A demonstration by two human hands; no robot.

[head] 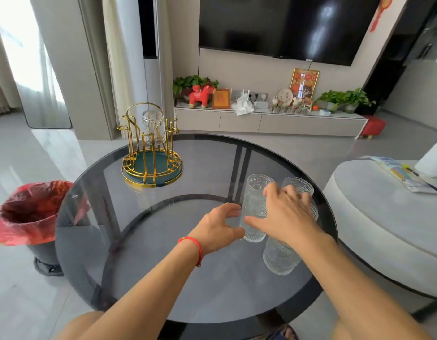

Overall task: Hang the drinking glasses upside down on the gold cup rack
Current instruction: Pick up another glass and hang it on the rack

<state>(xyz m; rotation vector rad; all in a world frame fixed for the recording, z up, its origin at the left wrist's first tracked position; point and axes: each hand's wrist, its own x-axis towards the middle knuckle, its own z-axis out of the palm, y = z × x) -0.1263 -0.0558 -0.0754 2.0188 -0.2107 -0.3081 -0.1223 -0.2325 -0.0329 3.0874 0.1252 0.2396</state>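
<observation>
On the near right of the round smoked-glass table (143, 253), both my bare hands reach in among a cluster of clear embossed drinking glasses. Closest to me stands one upright glass (280, 258), partly under my right forearm. Just beyond it my left hand (218, 225), with a red string bracelet (197, 246) at the wrist, is spread wide with thumb and fingers curved toward the tall glass (255, 207) in the middle of the cluster; the fingers lie at its left side, but I cannot tell whether they press it. My right hand (285, 213) lies over the glasses with the fingers spread, thumb against the tall glass's right side, and its fingers cover the top of another glass behind (298, 185); it closes on nothing that I can see.

Farther off, at the table's far left, stands the gold cup rack (151, 153) on its green round base. One ribbed glass (153, 127) already hangs upside down on it. Left of the table, on the floor, is a bin with a red liner (30, 214).
</observation>
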